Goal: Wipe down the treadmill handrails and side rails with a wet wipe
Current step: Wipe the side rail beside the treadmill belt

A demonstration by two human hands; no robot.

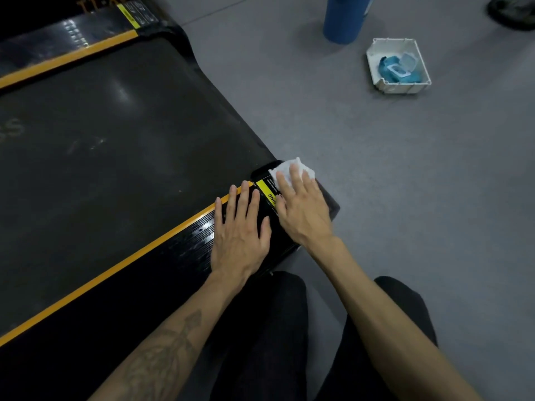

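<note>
A black treadmill deck fills the left of the head view, its dark belt edged by an orange stripe. The near side rail runs diagonally to a black end cap with a yellow warning label. My right hand lies flat, fingers straight, pressing a white wet wipe onto that end cap. My left hand rests flat with spread fingers on the side rail just beside it.
On the grey floor to the right stands a white square tray holding a blue wipe packet with its lid up. A blue cylinder stands behind it. The far side rail runs along the top left. My dark-trousered knees are below.
</note>
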